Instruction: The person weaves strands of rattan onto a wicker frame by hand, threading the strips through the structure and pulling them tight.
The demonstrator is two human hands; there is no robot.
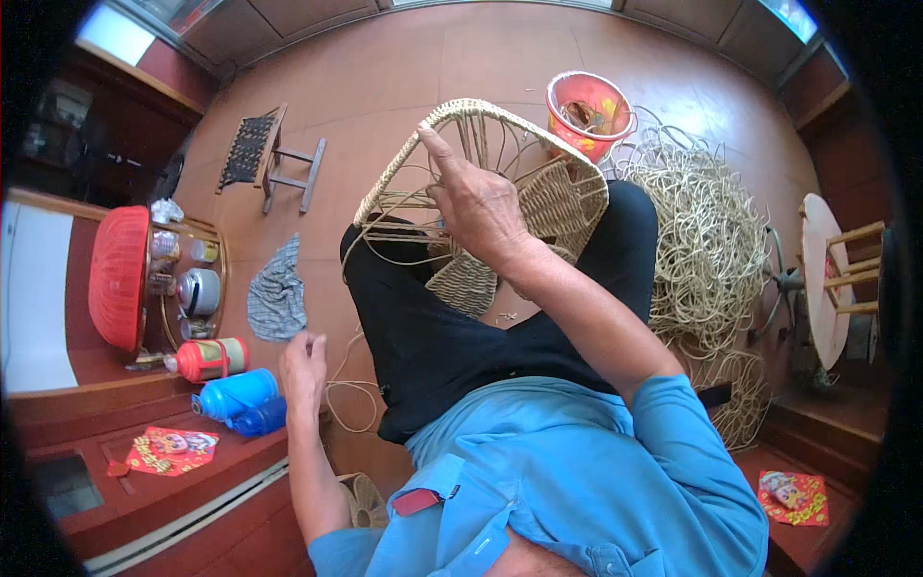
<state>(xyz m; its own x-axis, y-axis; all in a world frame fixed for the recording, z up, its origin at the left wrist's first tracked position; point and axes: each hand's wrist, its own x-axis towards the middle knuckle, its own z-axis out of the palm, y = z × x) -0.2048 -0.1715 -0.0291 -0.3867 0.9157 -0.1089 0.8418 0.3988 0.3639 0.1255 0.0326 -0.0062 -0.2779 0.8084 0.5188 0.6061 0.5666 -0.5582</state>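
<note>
A half-woven frame of pale cord [527,126], with a braided rim, loose strands and woven panels, rests on my thighs. My right hand [476,207] is over it, index finger stretched to the left part of the rim, other fingers curled over strands; what they grip is hidden. My left hand [303,370] is apart from the frame, lower left, its fingers pinched; I cannot make out whether they hold a strand. A loop of thin cord [351,423] lies beside it on the floor.
A large cord pile [710,240] and red bucket [606,144] are right of me. A stool [252,144], grey cloth [277,288], thermoses [236,392] and rack with red basket [111,279] are leftward. A round wooden top [817,274] stands far right.
</note>
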